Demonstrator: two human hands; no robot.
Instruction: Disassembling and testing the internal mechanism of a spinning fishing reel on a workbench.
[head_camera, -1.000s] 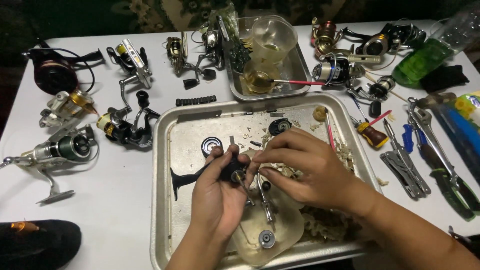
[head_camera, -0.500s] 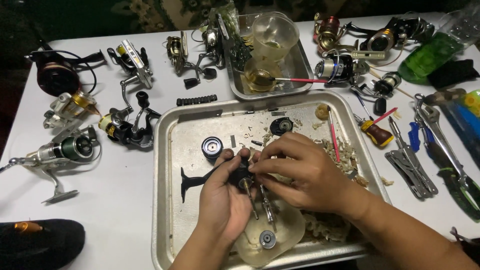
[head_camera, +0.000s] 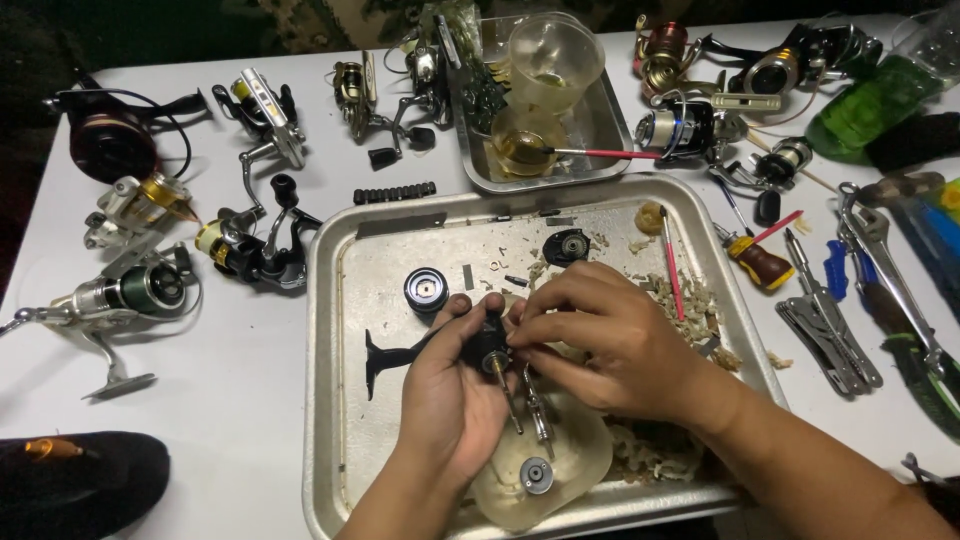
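The left hand (head_camera: 455, 385) is gripping a black reel body (head_camera: 478, 345) over the metal tray (head_camera: 335, 330) on the white desk (head_camera: 220, 400). The right hand (head_camera: 615, 345) is pinching a small part on it. A green package (head_camera: 865, 105) is lying at the desk's far right corner.

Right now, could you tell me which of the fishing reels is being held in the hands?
The black reel body over the metal tray, gripped by the left hand and right hand; all others lie untouched on the white table.
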